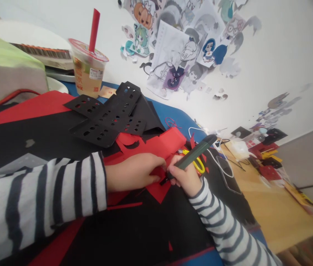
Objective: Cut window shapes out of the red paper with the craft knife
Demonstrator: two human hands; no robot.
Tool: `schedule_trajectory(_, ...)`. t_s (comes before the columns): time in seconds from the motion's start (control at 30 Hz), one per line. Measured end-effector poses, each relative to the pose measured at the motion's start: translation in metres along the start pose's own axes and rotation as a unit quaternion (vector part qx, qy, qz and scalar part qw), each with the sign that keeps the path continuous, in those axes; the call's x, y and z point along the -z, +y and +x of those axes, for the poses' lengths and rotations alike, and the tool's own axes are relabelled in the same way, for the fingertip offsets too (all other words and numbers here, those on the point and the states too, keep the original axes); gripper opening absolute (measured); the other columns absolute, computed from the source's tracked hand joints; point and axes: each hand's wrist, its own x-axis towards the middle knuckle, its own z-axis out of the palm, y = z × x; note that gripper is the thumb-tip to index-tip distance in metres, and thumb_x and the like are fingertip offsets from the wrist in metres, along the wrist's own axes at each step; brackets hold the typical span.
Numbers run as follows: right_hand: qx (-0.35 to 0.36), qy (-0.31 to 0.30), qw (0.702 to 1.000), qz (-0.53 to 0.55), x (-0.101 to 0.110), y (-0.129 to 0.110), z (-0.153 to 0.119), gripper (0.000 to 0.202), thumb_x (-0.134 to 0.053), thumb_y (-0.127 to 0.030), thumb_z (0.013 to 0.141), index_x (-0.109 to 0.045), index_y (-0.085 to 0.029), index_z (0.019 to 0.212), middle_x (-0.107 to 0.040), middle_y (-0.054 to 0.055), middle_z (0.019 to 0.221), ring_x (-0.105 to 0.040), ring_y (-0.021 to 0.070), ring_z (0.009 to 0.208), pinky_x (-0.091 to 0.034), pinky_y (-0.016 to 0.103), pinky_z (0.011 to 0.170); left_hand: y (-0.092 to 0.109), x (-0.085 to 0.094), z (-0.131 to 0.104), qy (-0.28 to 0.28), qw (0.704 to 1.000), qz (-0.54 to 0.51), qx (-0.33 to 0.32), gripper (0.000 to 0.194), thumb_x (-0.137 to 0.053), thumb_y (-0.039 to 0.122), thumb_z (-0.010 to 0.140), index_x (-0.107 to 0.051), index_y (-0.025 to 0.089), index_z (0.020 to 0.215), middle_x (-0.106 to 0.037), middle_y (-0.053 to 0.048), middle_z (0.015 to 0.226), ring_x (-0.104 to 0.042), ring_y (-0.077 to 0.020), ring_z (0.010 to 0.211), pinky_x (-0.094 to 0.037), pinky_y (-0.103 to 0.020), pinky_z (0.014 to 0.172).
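Note:
My right hand (185,175) is closed round a thick dark green pen-shaped tool (195,152). The tool's narrow black tip points down and left, at the red paper (159,190). My left hand (136,171) rests over that paper, its thumb and fingers curled in close to the tip; the fingers seem to grip the paper, partly hidden. Yellow-handled scissors (200,165) lie just behind my right hand, partly covered by it. Beyond my hands is a folded red paper piece (173,137), and behind that a black card piece with cut-out holes (109,112).
Black sheets (145,229) and red scraps cover the blue surface. A drink cup (87,70) with a red straw stands at the back left. A phone (230,177) and white cable (217,160) lie to the right. Cut-out drawings (189,48) hang on the wall.

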Motion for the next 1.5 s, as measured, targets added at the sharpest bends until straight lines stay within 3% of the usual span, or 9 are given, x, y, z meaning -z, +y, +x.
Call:
schedule_trajectory(0.17, 0.004, 0.019, 1.000, -0.002, -0.003, -0.002, 0.000, 0.022, -0.065, -0.032, 0.067, -0.050, -0.019, 0.058, -0.048, -0.008, 0.033, -0.034, 0.0037, 0.026, -0.021, 0.014, 0.028, 0.000, 0.000, 0.000, 0.004, 1.000, -0.002, -0.001, 0.017, -0.059, 0.018, 0.080, -0.064, 0.019, 0.096, -0.067, -0.004, 0.094, -0.062, -0.0191, 0.086, -0.045, -0.026, 0.072)
schedule_trajectory(0.47, 0.009, 0.012, 1.000, 0.022, 0.003, 0.014, 0.002, 0.027, -0.062, -0.039, 0.074, -0.049, -0.019, 0.062, -0.050, -0.007, 0.035, -0.036, 0.0050, 0.025, -0.022, 0.014, 0.026, 0.001, 0.001, -0.001, 0.005, 1.000, -0.005, -0.004, 0.015, -0.058, 0.018, 0.079, -0.064, 0.020, 0.093, -0.067, -0.002, 0.093, -0.062, -0.0180, 0.084, -0.045, -0.025, 0.070)
schedule_trajectory(1.5, -0.006, 0.024, 1.000, -0.003, -0.002, 0.003, 0.000, 0.022, -0.061, -0.034, 0.070, -0.050, -0.018, 0.060, -0.049, -0.007, 0.033, -0.033, 0.0035, 0.023, -0.021, 0.013, 0.026, 0.001, 0.000, 0.000, -0.004, 1.000, -0.003, 0.003, 0.017, -0.059, 0.018, 0.079, -0.064, 0.020, 0.096, -0.067, -0.002, 0.094, -0.062, -0.0189, 0.086, -0.044, -0.026, 0.071)
